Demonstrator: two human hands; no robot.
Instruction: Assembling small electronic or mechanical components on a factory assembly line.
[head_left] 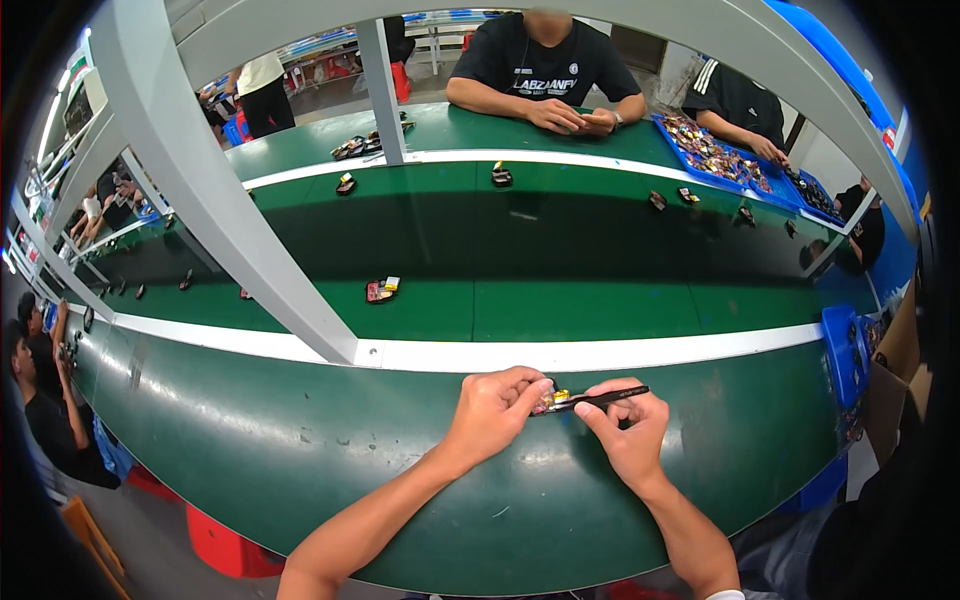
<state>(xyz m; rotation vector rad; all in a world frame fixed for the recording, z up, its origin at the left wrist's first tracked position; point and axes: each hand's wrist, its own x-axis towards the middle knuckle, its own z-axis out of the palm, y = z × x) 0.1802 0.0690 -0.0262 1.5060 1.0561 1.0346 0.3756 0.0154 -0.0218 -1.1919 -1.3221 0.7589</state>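
Over the near green worktop, my left hand pinches a small electronic assembly between thumb and fingers. It shows a reddish part and a yellow patch, and the fingers partly cover it. In my right hand is a pair of slim black tweezers, gripped between thumb and fingers and slanting down leftward. Their tips reach the assembly, right beside the yellow patch; whether they pinch anything is too small to tell.
Beyond a white rail runs a green conveyor belt bearing several small assemblies, one at centre left. A thick grey post crosses the left side. Blue trays of parts, a blue bin and co-workers surround the line.
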